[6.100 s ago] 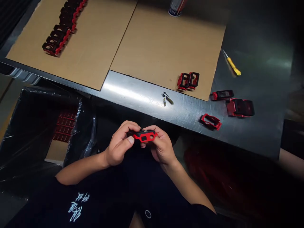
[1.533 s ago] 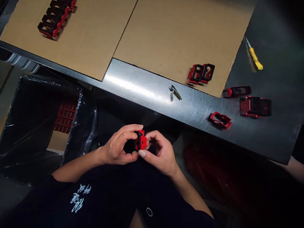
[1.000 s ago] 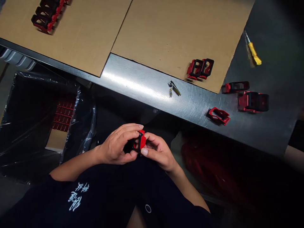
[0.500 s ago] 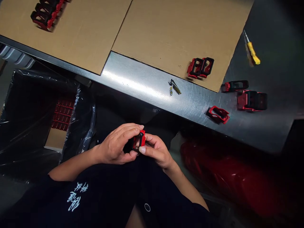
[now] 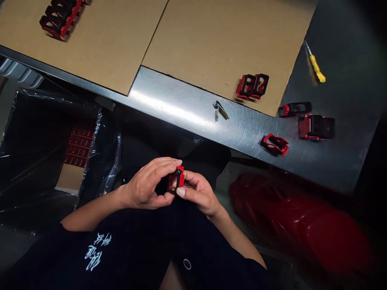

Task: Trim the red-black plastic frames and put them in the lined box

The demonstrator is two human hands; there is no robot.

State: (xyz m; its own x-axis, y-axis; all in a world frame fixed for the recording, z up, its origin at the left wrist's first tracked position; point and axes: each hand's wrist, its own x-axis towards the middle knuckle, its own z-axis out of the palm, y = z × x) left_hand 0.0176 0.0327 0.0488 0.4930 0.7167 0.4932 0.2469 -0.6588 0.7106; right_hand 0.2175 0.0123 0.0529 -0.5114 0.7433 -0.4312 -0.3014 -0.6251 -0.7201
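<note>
Red-and-black plastic frame (image 5: 176, 179) stands on edge, pinched between the fingertips of my left hand (image 5: 142, 184) and right hand (image 5: 198, 192) over my black T-shirt (image 5: 130, 249), its narrow side turned up toward my view.

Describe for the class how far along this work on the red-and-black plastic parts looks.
Done, it seems: a tidy row of parts on one cardboard sheet, and a pair on the next. In hand: the left hand and right hand pinch one part. Remaining, probably: three loose parts on the steel table, and red parts stacked in the plastic-lined box.
</note>
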